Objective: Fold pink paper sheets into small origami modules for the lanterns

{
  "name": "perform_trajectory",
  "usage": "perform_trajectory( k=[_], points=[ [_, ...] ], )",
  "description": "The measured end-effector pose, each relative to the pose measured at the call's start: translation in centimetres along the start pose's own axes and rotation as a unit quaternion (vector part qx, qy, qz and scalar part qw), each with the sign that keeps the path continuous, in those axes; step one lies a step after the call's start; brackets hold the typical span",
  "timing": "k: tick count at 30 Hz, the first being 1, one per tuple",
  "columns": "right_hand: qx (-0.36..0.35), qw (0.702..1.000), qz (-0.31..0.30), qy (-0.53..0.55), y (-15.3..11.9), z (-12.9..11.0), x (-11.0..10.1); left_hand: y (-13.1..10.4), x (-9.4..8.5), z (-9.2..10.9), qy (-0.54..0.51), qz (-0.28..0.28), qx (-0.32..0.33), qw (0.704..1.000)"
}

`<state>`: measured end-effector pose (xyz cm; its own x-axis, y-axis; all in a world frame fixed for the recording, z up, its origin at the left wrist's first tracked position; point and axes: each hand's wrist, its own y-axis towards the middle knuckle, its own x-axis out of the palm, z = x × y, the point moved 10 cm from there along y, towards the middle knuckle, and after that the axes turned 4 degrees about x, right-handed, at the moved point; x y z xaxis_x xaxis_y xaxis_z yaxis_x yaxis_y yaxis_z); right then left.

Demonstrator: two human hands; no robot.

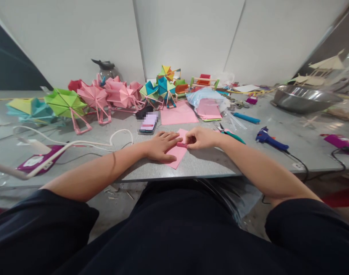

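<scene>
The left hand [160, 145] lies flat, open, on the pink paper sheet [177, 152] just before the phone [148, 124]; the right hand [198, 138] pinches its fold. Uneven pressure could skew the crease.

No text, label, brand, number or sign can be read anywhere: the phone [148, 124] screen is blurred out, and the white label on the magenta packet [37, 162] at the left is too small to make out.

A grey table [277, 156] carries pink paper [178, 152], a phone [148, 124], a glue gun [267, 138] and a steel bowl [303, 98].
</scene>
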<state>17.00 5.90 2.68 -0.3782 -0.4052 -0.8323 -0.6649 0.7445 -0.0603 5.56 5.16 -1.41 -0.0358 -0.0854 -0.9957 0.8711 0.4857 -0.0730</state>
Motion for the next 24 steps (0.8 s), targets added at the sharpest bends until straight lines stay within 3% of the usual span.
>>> perform_trajectory(
  k=[11, 15, 18, 21, 24],
  points=[
    [0.141, 0.981, 0.085, -0.104, -0.1, 3.5, -3.7, -0.1, -0.4, 0.4, -0.004, -0.027, -0.025, 0.999],
    [0.249, 0.940, 0.128, -0.192, -1.0, 5.3, -5.4, -0.2, -0.7, 0.4, -0.017, -0.017, -0.023, 0.999],
    [0.293, 0.909, 0.159, -0.251, -1.4, 6.1, -6.5, -0.2, -1.2, 0.4, -0.048, 0.007, -0.031, 0.998],
    [0.285, 0.894, 0.196, -0.284, -1.2, 5.9, -6.9, -0.1, -1.6, -0.6, -0.096, 0.042, -0.071, 0.992],
    [0.192, 0.914, 0.219, -0.284, 0.3, 4.2, -5.8, 0.0, -1.6, -2.0, -0.160, 0.074, -0.111, 0.978]
  ],
)
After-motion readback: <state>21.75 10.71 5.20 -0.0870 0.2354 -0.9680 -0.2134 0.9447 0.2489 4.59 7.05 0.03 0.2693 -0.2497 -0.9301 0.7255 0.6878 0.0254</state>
